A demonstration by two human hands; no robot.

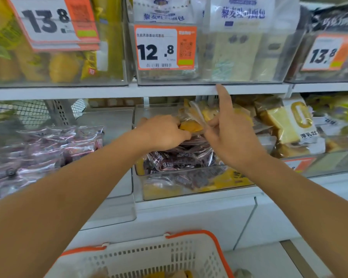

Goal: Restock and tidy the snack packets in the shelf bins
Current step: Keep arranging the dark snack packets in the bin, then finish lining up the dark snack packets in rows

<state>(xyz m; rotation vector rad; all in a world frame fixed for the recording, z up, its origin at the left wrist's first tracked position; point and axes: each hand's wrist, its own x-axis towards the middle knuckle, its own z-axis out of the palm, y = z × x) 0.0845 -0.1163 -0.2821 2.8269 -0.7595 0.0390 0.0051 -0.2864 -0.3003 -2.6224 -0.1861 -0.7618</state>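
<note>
On the lower shelf, the middle clear bin (189, 189) holds dark purple packets (181, 159) near its front, with yellow packets pressed against its front wall lower down, and a loose heap of clear packets with yellow snacks (197, 115) farther back. The left hand (163, 131) curls its fingers round one yellow packet (191, 126) at the top of that heap. The right hand (231, 135) pinches the same packet from the right with thumb and lower fingers, while its forefinger points straight up towards the shelf edge (149, 91).

The left bin (121, 155) holds shiny pink and purple packets (48, 147). The bin to the right holds wrapped bread slices (285, 121) (one bears a large gold ring mark).

On the upper shelf, three clear bins carry price cards: 13.8, 12.8 (166, 47) and 13.8. The middle one holds pale bread bags (241, 37).

A white basket (169, 257) with an orange rim sits near the bottom, with some yellow showing inside.
</note>
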